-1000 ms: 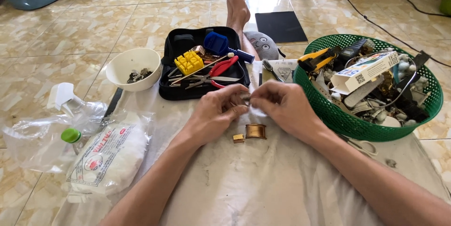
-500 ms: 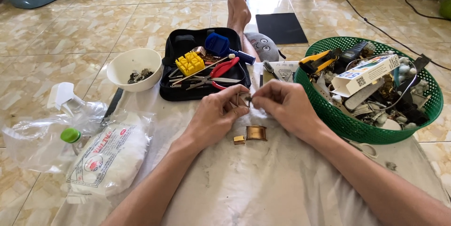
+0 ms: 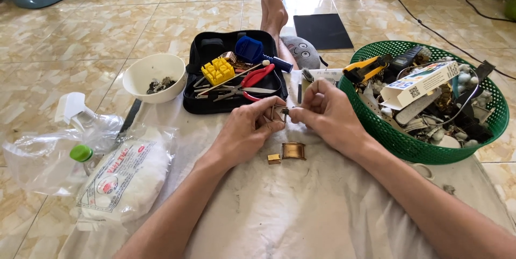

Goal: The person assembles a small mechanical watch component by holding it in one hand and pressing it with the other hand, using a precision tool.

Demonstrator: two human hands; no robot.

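A small metal part [image 3: 279,112] is pinched between both hands, left [image 3: 244,132] and right [image 3: 329,115], mid-frame above loose gold links [image 3: 293,151] for close work.

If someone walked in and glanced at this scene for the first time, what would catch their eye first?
Most likely the two hands meeting mid-frame over the white cloth: the left hand and right hand pinch a small metal part between them, with two brass-coloured pieces lying just below. Next come the bright green basket heaped with odds and ends at right, and the open black tool case with its yellow block behind the hands.
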